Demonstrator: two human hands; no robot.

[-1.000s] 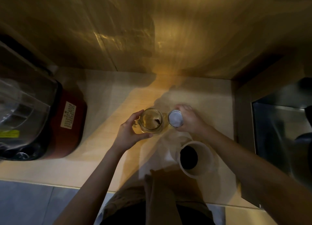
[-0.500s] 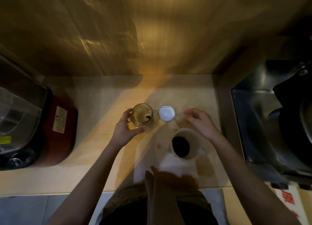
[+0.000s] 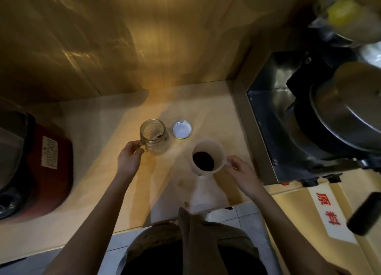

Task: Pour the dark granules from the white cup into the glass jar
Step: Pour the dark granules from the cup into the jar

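Left grip: the left hand (image 3: pixel 128 160) has its fingers curled around the small handle of the clear glass jar (image 3: pixel 153 136), grasping it.
Right grip: the right hand (image 3: pixel 242 174) is at the handle side of the white plastic cup (image 3: pixel 208 156), fingers bent and touching it; whether they are fully clenched on it I cannot tell.
Jar: upright on the pale wooden table (image 3: pixel 99 142), just beyond the left hand, mouth uncovered, a small dark smear low inside.
Cup: upright, just left of the right hand, dark granules (image 3: pixel 203 161) pooled in its bottom.
Lid: a round metal lid (image 3: pixel 181 129) lies flat just right of the jar, beyond the cup, apart from both hands.
Far left of the left hand: a red and black appliance (image 3: pixel 37 165).
Right of the right hand: a steel machine (image 3: pixel 321 120).
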